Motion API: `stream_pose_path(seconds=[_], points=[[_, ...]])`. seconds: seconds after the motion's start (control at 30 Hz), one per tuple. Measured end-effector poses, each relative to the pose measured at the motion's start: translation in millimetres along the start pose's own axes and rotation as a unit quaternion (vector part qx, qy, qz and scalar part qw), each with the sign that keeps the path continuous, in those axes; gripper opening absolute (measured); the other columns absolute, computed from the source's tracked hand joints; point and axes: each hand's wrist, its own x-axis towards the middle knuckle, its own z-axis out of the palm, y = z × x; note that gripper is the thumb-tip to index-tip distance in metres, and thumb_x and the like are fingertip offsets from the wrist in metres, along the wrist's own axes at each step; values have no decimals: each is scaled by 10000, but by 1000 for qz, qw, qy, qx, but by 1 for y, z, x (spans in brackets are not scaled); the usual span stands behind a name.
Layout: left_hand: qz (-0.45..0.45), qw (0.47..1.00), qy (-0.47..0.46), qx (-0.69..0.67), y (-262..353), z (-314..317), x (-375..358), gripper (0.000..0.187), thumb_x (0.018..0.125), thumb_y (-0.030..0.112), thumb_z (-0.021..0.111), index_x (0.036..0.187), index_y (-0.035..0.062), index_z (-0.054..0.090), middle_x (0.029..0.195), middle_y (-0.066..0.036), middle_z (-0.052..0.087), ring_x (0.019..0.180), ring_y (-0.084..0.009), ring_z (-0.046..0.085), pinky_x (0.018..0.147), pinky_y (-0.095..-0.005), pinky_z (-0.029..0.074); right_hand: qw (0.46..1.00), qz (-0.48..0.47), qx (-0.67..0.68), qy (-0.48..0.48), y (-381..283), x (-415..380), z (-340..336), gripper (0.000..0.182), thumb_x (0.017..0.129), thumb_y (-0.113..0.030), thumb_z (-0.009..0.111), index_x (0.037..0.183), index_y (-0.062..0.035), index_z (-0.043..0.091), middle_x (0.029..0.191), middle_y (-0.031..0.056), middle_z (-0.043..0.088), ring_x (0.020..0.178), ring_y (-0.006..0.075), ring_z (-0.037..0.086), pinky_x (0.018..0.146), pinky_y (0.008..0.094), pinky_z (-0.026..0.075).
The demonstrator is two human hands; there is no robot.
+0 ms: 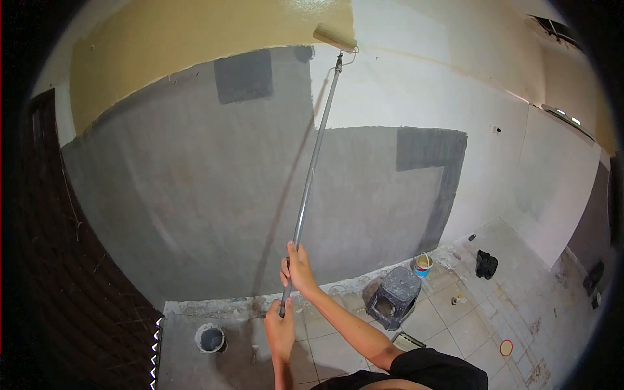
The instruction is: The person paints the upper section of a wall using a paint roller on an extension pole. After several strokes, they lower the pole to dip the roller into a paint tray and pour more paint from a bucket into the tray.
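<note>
Both hands, the right hand above the left hand, grip the long pole tight so the roller reaches the high wall.

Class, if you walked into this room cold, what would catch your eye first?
A long pole runs from both hands, right hand above left hand, to a roller at the yellow band's edge high on the wall. Below spreads the grey wall; a dark stool stands on the floor.
</note>
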Motion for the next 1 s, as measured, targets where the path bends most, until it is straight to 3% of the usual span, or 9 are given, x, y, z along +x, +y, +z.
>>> stream_pose_path(seconds=[0.13, 0.27, 0.53, 0.63, 0.73, 0.87, 1.0], points=[[26, 1000, 7, -14, 9, 1, -1, 374, 1018, 314, 615, 911, -44, 588, 650, -205, 496, 588, -271, 408, 586, -440, 387, 1000, -14, 6, 10, -5, 4, -1, 360, 1120, -435, 372, 974, -108, 334, 505, 11, 362, 316, 156, 385, 328, 305, 349], [3, 999, -37, -31, 31, 14, -6, 385, 1020, 307, 625, 991, -77, 620, 693, -110, 512, 664, -171, 474, 618, -391, 410, 999, -19, -11, 35, -35, 2, -15, 363, 1117, -432, 383, 965, -105, 341, 499, 9, 352, 315, 142, 358, 318, 303, 326], [23, 977, -122, -171, 34, 97, -23, 322, 1060, 291, 569, 976, -19, 594, 669, 0, 437, 634, -101, 409, 561, -332, 345, 992, -31, -104, 69, -71, 0, -84, 333, 1112, -404, 411, 982, -100, 375, 491, -8, 340, 313, 119, 346, 308, 303, 293], [-13, 966, -161, -203, 25, 129, -40, 345, 1078, 300, 532, 897, 7, 559, 655, 7, 408, 641, -93, 405, 573, -319, 347, 983, -25, -152, 102, -67, -12, -116, 334, 1106, -414, 428, 979, -107, 391, 493, -20, 320, 315, 108, 318, 297, 294, 277], [31, 961, -176, -212, 6, 174, -55, 350, 1094, 322, 493, 881, 47, 529, 638, 23, 394, 583, -77, 407, 519, -297, 349, 972, -23, -191, 133, -64, -24, -151, 330, 1105, -409, 435, 970, -109, 405, 492, -24, 319, 314, 101, 305, 292, 289, 270], [-15, 927, -248, -282, -10, 233, -78, 296, 1109, 350, 443, 960, 102, 505, 613, 50, 399, 434, -63, 365, 372, -274, 307, 961, -19, -221, 164, -73, -38, -195, 317, 1107, -384, 440, 961, -102, 429, 496, -22, 353, 316, 99, 321, 294, 288, 271], [-90, 897, -313, -300, -1, 267, -99, 298, 1119, 366, 422, 985, 108, 487, 601, 52, 380, 433, -64, 358, 383, -271, 313, 948, -38, -264, 171, -75, -46, -244, 312, 1107, -378, 442, 975, -95, 445, 499, -23, 377, 316, 97, 331, 298, 288, 268]])
